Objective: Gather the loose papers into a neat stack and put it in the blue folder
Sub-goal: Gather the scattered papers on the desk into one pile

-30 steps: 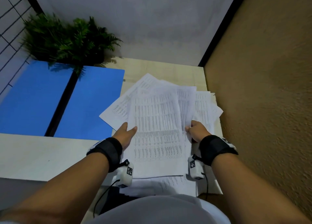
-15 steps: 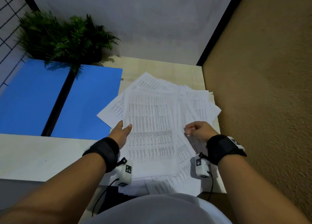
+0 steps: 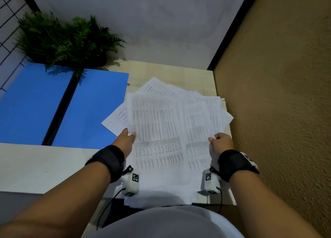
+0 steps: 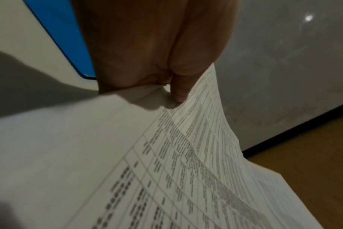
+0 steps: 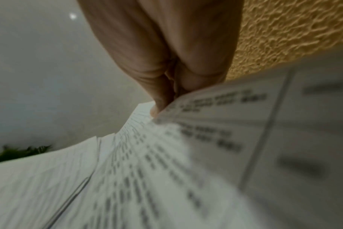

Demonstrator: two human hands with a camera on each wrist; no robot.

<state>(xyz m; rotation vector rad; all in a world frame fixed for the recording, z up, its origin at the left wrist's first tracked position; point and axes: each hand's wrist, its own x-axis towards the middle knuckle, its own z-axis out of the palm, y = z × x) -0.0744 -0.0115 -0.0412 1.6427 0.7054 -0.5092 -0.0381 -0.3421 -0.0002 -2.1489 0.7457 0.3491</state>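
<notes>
Several white printed papers (image 3: pixel 157 130) lie fanned and overlapping on the right end of the table. My left hand (image 3: pixel 127 139) pinches the left edge of the sheets, thumb on top; the left wrist view shows the thumb pressed on the papers (image 4: pixel 166 155). My right hand (image 3: pixel 219 141) pinches the right edge of the papers (image 5: pixel 186 155) with curled fingers. The blue folder (image 3: pixel 89 108) lies open and flat to the left, its black spine running down the middle; a corner of one sheet overlaps its right half.
A green fern plant (image 3: pixel 68 40) stands behind the folder. A textured tan wall (image 3: pixel 277 112) runs close along the table's right edge. A wire grid (image 3: pixel 9 22) is at far left. The pale table (image 3: pixel 44 166) extends to the left front.
My right hand slid right, out to the papers' right edge. The top sheet has shifted left over the pile, and the left hand keeps its hold on the left edge.
</notes>
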